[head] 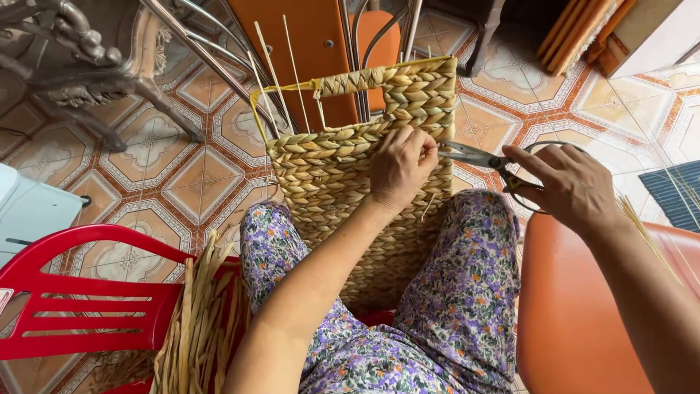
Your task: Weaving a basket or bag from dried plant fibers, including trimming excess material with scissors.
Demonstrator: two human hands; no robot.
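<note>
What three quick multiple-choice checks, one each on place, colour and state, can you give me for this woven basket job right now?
1. Where does the left hand rest?
A. on the woven basket
B. on the red plastic chair
C. on the floor tiles

2. What colour is the plastic chair?
A. blue
B. red
C. green

3. How are the scissors held?
A. lying on the floor
B. in the right hand, tips toward the basket edge
C. tucked in the basket

Answers: 1 A, the fingers press the weave; 2 B, the slats show red; 3 B, fingers pass through the handles.
</note>
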